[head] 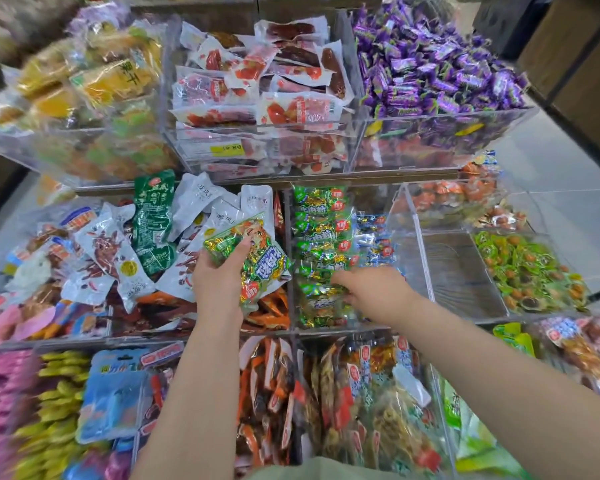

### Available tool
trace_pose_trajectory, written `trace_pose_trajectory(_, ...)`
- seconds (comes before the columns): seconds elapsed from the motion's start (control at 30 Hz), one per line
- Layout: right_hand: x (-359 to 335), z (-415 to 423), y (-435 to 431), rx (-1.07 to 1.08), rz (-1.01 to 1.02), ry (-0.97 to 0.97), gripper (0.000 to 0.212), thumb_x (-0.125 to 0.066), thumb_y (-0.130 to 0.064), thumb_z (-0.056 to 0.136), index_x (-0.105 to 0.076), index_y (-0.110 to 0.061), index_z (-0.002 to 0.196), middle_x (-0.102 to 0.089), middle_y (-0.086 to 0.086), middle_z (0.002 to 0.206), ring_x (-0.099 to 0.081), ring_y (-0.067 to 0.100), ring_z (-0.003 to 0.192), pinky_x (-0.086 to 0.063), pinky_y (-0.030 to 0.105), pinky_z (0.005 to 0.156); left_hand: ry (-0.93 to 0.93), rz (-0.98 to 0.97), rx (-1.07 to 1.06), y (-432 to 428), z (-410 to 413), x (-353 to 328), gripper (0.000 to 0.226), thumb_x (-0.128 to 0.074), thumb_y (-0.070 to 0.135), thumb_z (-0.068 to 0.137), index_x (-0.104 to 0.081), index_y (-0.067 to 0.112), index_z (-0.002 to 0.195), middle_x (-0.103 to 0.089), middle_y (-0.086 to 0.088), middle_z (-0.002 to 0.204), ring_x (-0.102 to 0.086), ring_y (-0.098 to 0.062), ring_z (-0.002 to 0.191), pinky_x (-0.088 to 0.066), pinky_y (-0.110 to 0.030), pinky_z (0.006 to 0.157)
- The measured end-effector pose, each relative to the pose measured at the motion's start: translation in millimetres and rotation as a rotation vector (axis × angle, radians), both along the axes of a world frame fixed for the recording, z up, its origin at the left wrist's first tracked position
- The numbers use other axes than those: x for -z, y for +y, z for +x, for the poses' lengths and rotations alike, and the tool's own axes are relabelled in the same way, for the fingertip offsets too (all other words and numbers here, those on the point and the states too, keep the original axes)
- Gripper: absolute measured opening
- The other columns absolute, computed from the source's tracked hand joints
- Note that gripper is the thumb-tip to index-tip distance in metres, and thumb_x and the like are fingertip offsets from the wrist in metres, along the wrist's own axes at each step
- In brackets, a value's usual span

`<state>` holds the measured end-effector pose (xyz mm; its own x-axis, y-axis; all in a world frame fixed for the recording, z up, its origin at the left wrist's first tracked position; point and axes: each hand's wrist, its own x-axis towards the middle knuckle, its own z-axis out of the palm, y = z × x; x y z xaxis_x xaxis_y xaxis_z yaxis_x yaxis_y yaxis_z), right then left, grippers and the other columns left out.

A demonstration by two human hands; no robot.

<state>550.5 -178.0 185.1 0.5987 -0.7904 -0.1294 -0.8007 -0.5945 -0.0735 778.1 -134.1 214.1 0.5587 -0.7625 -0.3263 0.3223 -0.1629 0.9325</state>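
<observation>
My left hand (pixel 219 278) grips a stack of shiny green snack packets (pixel 257 261) with a cartoon print, held just left of a clear divider. My right hand (pixel 371 289) reaches into the middle clear bin (pixel 293 216), which holds a row of the same green packets (pixel 321 233). Its fingertips lie on the packets at the near end of the row and are partly buried among them, so I cannot tell whether they hold one.
Clear acrylic bins fill the tiered display. White and green pouches (pixel 146 230) lie at left, purple candies (pixel 430 64) at top right, red-and-white packets (pixel 257 84) above. An empty bin (pixel 461 271) sits right of my right hand, with green candies (pixel 527 271) beyond.
</observation>
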Motion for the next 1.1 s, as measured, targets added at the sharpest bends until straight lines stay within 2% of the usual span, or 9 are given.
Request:
trace_pose_trajectory(0.17,3,34,-13,-0.035,-0.007,0.085,0.02,-0.055,-0.01,0.085,-0.057,-0.017,0.103,-0.055,0.002,0.086,-0.055,0.026,0.088,-0.046,0.033,0.062,-0.038,-0.002,0.013,-4,-3,3,0.036,-0.08,0.031,0.073,-0.066,0.027,0.106,-0.074,0.006,0.101,-0.069,-0.017,0.099,-0.054,-0.046,0.089)
trace_pose_trajectory(0.37,29,-4,3,0.196,0.136,-0.457,0.053,-0.075,-0.038,0.076,-0.055,-0.018,0.12,-0.058,-0.002,0.113,-0.055,0.015,0.102,-0.044,0.025,0.087,-0.03,0.057,0.094,0,-5,0,0.055,-0.082,0.054,0.048,-0.065,0.036,0.097,-0.073,0.007,0.103,-0.068,-0.025,0.102,-0.053,-0.053,0.085)
trace_pose_trajectory(0.47,43,-7,16,0.305,-0.031,-0.496,0.051,-0.078,-0.036,0.072,-0.056,-0.011,0.111,-0.055,0.001,0.105,-0.053,0.017,0.098,-0.041,0.022,0.083,0.082,0.023,0.168,-2,-4,0,0.053,-0.084,0.033,0.065,-0.063,0.025,0.113,-0.071,-0.007,0.112,-0.068,-0.026,0.102,-0.054,-0.048,0.085)
trace_pose_trajectory(0.63,34,1,8,0.422,0.133,-0.486,0.061,-0.075,-0.043,0.074,-0.049,-0.015,0.122,-0.046,0.0,0.117,-0.041,0.015,0.113,-0.035,0.028,0.097,0.426,-0.055,0.245,-2,-13,-6,0.037,-0.06,0.01,0.086,-0.057,0.001,0.122,-0.07,-0.014,0.105,-0.067,-0.031,0.094,-0.057,-0.041,0.066)
trace_pose_trajectory(0.73,22,2,20,0.528,0.058,-0.676,0.034,-0.068,-0.044,0.079,-0.058,-0.026,0.107,-0.055,-0.014,0.098,-0.045,0.008,0.1,-0.037,0.025,0.086,0.536,-0.098,0.297,0,-29,-8,0.032,-0.049,0.017,0.094,-0.059,0.004,0.122,-0.068,-0.014,0.114,-0.064,-0.031,0.105,-0.054,-0.047,0.084)
trace_pose_trajectory(0.8,8,8,27,0.687,0.306,-1.082,0.011,-0.057,-0.039,0.089,-0.061,-0.029,0.088,-0.062,-0.018,0.074,-0.055,0.006,0.081,-0.042,0.02,0.076,0.548,-0.059,0.318,1,-50,-8,0.041,-0.052,0.023,0.091,-0.055,0.008,0.129,-0.065,-0.014,0.122,-0.065,-0.027,0.106,-0.055,-0.043,0.085)
trace_pose_trajectory(0.9,-1,10,26,0.854,0.936,-1.575,0.02,-0.06,-0.035,0.089,-0.058,-0.016,0.087,-0.066,-0.007,0.065,-0.065,0.011,0.062,-0.052,0.026,0.061,0.469,-0.007,0.402,2,-76,-6,0.053,-0.06,0.026,0.084,-0.051,0.007,0.133,-0.065,-0.016,0.123,-0.062,-0.031,0.113,-0.051,-0.049,0.094)
trace_pose_trajectory(1.0,-4,-2,28,0.855,0.913,-1.46,0.032,-0.074,-0.031,0.075,-0.055,-0.013,0.092,-0.068,0.0,0.083,-0.068,0.008,0.064,-0.051,0.018,0.055,0.3,-0.009,0.542,0,-75,-6,0.047,-0.068,0.024,0.08,-0.057,0.01,0.123,-0.066,-0.013,0.121,-0.066,-0.026,0.108,-0.055,-0.04,0.089)
trace_pose_trajectory(1.1,-7,-30,22,0.876,0.815,-1.439,0.026,-0.069,-0.019,0.081,-0.054,-0.014,0.101,-0.068,0.003,0.096,-0.069,0.013,0.073,-0.053,0.027,0.07,-0.281,0.044,0.725,-4,-56,-6,0.05,-0.076,0.035,0.077,-0.054,0.031,0.122,-0.055,0.004,0.134,-0.06,-0.005,0.111,-0.051,-0.025,0.091)
